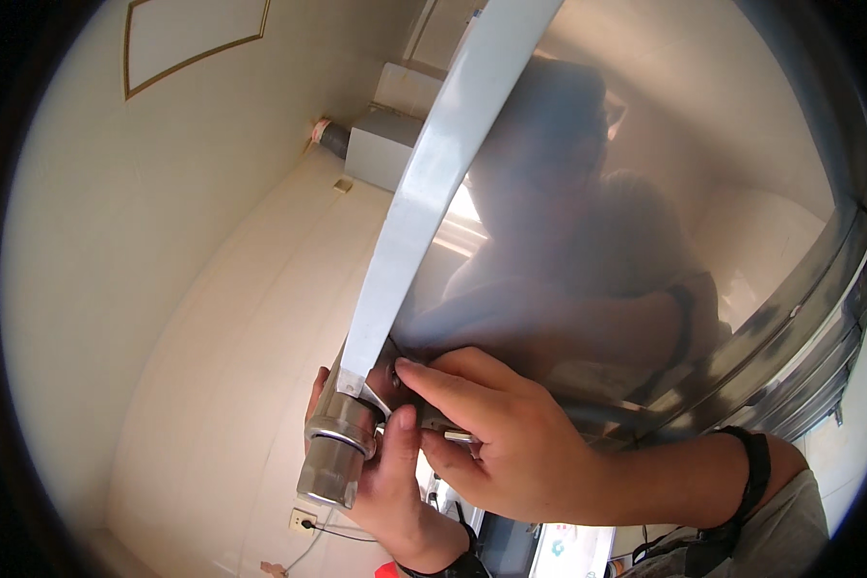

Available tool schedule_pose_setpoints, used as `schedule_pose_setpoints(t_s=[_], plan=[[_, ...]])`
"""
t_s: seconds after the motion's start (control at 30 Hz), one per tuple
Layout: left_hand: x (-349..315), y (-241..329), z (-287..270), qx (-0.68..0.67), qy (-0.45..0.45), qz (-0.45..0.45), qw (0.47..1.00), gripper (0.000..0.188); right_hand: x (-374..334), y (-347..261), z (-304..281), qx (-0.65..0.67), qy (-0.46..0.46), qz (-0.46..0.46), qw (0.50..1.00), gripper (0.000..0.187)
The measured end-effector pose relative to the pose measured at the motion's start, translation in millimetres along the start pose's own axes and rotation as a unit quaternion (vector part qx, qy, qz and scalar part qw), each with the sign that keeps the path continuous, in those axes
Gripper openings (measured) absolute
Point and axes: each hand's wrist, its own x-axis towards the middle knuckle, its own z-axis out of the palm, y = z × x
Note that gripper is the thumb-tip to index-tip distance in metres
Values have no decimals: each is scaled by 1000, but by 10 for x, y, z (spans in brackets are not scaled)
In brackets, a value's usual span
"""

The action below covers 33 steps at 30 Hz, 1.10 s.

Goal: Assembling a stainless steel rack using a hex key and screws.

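A large shiny metal panel [568, 241], reflecting a person's shape, fills the right side. Along its left edge runs a pale metal strip [424, 183]. Below the strip's lower end is a short metal cylinder [332, 467] with a ringed collar. My left hand [395, 491] wraps around behind the cylinder, fingertips showing on its far left and thumb up on the right. My right hand [515, 438] is closed around a small silver rod-like piece [460, 437], mostly hidden by the fingers. Its index fingertip rests near a small round fastener [396, 380] by the panel's lower corner.
Behind stands a pale tiled wall [231, 337], with a socket and black plug [304, 521] low down. A grey box [383, 149] with a dark pipe [331, 138] is higher up. Ridged metal trim [809, 347] curves along the right. Cables hang below my hands.
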Motion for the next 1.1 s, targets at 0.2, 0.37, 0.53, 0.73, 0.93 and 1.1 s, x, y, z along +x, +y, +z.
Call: schedule_pose_setpoints(t_s=[0.2,0.37,0.53,0.73,0.93,1.1], plan=[[15,72,127,78,61,-22,995,69,-29,8,-39,4,-9,3,1000,43],[-8,-30,153,77,85,9,993,69,-31,-35,-100,18,-44,14,999,41],[63,-48,166,41,75,30,996,70,110,-244,-329,-178,-91,-85,976,36],[117,-48,201,-9,91,24,995,72,595,-927,-732,-482,-61,-348,802,26],[110,6,143,25,63,-14,998,69,923,-914,-622,-608,-124,-388,681,26],[146,-32,194,38,79,28,996,72,1047,-885,-584,-622,-172,-370,668,13]])
